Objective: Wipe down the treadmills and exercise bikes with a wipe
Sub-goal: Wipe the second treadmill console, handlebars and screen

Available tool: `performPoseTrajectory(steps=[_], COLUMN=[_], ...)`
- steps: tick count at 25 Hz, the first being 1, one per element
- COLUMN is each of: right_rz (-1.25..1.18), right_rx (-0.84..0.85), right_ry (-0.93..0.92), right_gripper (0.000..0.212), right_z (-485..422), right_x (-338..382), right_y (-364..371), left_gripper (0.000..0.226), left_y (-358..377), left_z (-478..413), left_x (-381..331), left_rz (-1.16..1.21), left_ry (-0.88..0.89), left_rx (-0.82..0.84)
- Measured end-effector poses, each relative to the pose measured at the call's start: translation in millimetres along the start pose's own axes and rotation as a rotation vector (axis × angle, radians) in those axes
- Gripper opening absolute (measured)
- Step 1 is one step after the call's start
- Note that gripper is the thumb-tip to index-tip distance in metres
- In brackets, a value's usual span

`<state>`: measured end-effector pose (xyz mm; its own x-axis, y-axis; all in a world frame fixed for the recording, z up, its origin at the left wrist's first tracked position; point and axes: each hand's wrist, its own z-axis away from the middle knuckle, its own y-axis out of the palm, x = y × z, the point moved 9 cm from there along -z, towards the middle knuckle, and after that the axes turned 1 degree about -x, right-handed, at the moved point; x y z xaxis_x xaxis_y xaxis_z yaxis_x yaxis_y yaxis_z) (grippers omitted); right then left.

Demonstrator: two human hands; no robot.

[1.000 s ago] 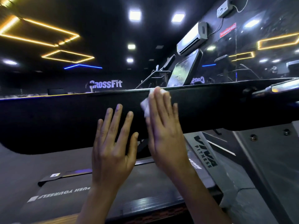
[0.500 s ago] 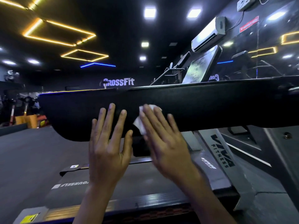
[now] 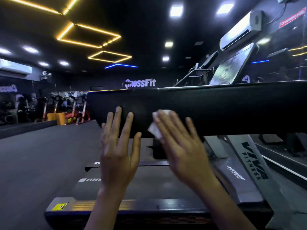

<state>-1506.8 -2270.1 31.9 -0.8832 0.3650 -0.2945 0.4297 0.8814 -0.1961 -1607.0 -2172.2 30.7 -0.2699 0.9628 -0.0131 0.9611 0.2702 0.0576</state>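
A long black treadmill panel (image 3: 224,110) runs across the middle of the head view. My right hand (image 3: 181,145) lies flat with straight fingers and presses a white wipe (image 3: 156,128) against the panel's face; the wipe shows at the hand's left edge. My left hand (image 3: 118,146) is flat beside it, fingers spread, its fingertips resting on the panel near the left end. Below both hands lies the treadmill belt and deck (image 3: 157,185).
A grey upright marked VIVA FITNESS (image 3: 254,161) slants down at the right. Further treadmill consoles (image 3: 232,67) stand behind the panel at the right. Gym machines (image 3: 54,108) line the far left. Dark floor (image 3: 41,155) stretches to the left of the deck.
My right hand has slid the wipe down and left across the panel. The view has swung left, so the panel's left end and the gym floor now show.
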Motion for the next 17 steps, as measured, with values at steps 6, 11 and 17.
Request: performPoseTrajectory(steps=[6,11,17], right_rz=[-0.026,0.001,-0.045], right_rx=[-0.163,0.036,-0.057], right_ry=[0.359,-0.065,0.165], right_gripper=[0.053,0.06,0.061], right_z=[-43.6,-16.3,-73.8], right_x=[-6.0,51.6,47.2], right_y=[-5.1,20.5,15.9], left_gripper=[0.047,0.05,0.053], left_y=[-14.7,-18.0,-20.2], left_z=[0.3,2.1,2.3], left_x=[28.3,40.3,50.5], left_rz=[0.006,-0.014,-0.032], left_ry=[-0.072,-0.082,-0.059], left_rx=[-0.047,-0.012,0.018])
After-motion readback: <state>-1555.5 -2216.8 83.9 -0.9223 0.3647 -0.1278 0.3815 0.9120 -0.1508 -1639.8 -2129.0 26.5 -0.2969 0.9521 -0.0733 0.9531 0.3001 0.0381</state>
